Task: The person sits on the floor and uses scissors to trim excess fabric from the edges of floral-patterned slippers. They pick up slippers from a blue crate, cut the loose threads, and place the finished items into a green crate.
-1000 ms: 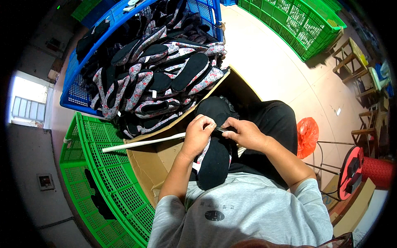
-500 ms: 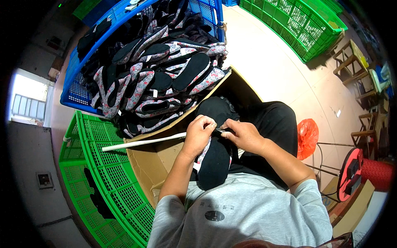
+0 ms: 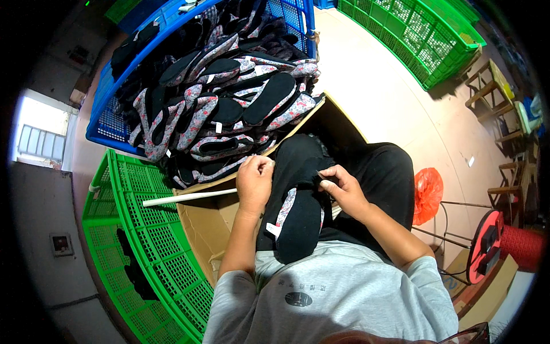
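Observation:
Sole up on my lap lies a slipper (image 3: 301, 226) with a black sole, a floral side and a small white tag, its toe end toward my shirt. My right hand (image 3: 346, 192) is at its far end, thumb and fingers pinched on a small thin dark object (image 3: 322, 175) whose kind I cannot make out. Left of the slipper, apart from it, my left hand (image 3: 254, 182) has thumb and fingertips pressed together; whatever they hold is hidden. A white rod (image 3: 189, 198) runs from the left up to this hand, its near end hidden there.
Ahead, a blue crate (image 3: 114, 123) is heaped with floral and black slippers (image 3: 220, 146). A cardboard box (image 3: 200, 229) stands before my knees, beside a green crate (image 3: 154, 241). At right are a red plastic bag (image 3: 428, 195), a red round stool (image 3: 487, 243) and another green crate (image 3: 429, 51).
My left hand has moved left, off the slipper, and my right hand has drawn slightly right. Earlier both hands met at the slipper's far end. The slipper stays on my lap.

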`<state>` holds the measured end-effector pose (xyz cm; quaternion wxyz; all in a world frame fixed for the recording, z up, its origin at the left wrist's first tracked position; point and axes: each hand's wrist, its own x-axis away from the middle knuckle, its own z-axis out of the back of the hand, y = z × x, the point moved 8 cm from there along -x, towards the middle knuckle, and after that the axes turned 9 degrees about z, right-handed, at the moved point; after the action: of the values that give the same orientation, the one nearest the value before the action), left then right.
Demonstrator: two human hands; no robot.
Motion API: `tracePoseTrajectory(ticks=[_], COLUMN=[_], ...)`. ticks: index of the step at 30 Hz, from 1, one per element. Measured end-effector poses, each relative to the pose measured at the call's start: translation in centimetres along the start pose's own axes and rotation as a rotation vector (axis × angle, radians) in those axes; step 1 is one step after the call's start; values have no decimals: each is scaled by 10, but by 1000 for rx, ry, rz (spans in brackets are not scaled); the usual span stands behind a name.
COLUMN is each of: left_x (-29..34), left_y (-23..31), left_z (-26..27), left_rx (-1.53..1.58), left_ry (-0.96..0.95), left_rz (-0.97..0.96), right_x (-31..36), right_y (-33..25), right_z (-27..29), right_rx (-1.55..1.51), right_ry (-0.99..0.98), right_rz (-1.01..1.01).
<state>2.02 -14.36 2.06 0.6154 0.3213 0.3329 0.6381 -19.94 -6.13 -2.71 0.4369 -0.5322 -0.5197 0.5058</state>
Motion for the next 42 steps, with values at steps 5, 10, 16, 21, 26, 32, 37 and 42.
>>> tracePoseTrajectory(ticks=[5, 10, 16, 21, 26, 32, 37, 42], left_x=[-3, 5, 7, 14, 26, 47, 45, 32], left_y=[-23, -22, -22, -17, 15, 75, 72, 39], left_z=[11, 11, 11, 10, -2, -20, -7, 19], left_rx=[-261, -522, -444, -159, 47, -181, -56, -153], left_ry=[95, 279, 138, 19, -164, -188, -16, 91], left_rz=[-41, -177, -138, -70, -195, -576, -596, -393], right_x=[9, 13, 15, 15, 13, 16, 27, 46], right_y=[6, 6, 13, 13, 13, 10, 12, 34], right_z=[4, 4, 5, 5, 4, 4, 14, 26], right_rx=[-19, -232, -254, -251, -249, -270, -322, -195], right_ry=[89, 113, 110, 99, 116, 161, 237, 362], right_rz=[17, -40, -79, -72, -63, -76, -30, -183])
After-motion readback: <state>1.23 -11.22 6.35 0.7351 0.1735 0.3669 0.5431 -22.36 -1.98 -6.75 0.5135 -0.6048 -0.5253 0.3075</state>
